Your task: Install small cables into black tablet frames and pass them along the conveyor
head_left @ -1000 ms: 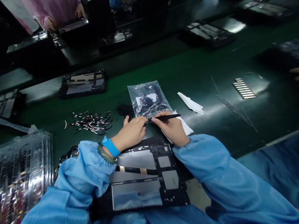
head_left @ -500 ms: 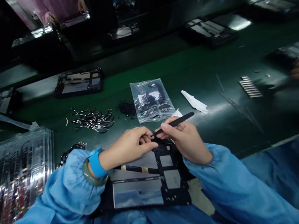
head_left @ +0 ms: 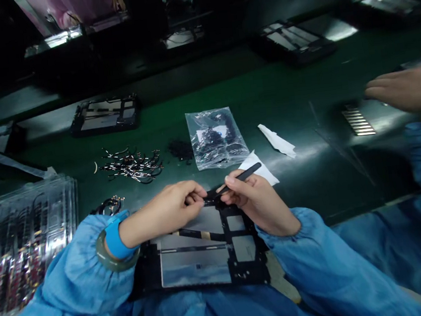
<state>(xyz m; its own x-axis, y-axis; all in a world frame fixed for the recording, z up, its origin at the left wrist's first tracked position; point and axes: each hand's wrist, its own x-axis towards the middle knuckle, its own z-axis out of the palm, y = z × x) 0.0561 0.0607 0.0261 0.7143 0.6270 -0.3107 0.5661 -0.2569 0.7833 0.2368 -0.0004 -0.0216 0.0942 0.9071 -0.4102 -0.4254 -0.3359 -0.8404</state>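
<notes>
A flat black device with silver panels (head_left: pixel 211 269), perhaps an opened tablet, lies close to my body. My right hand (head_left: pixel 263 200) grips black tweezers (head_left: pixel 250 172), their tips pointing down-left at the device's far edge. At that same edge my left hand (head_left: pixel 173 203) is closed in a pinch, its fingertips by the tweezer tips. Whatever lies between those fingers is too small and dark to make out. A white paper piece (head_left: pixel 263 168) rests just beyond my right hand.
Beyond my hands lie a pile of short cables (head_left: pixel 133 166), dark small parts (head_left: pixel 180 150) and a clear plastic bag (head_left: pixel 217 147). Clear trays of parts (head_left: pixel 25 240) stand at left. Another device (head_left: pixel 105 115) sits farther back. A co-worker's hand (head_left: pixel 411 90) reaches in at right near metal strips (head_left: pixel 359 121).
My left hand has shifted slightly left, away from my right. The tweezers have moved a little left and uncovered the white paper. At right, the co-worker's hand has reached farther in.
</notes>
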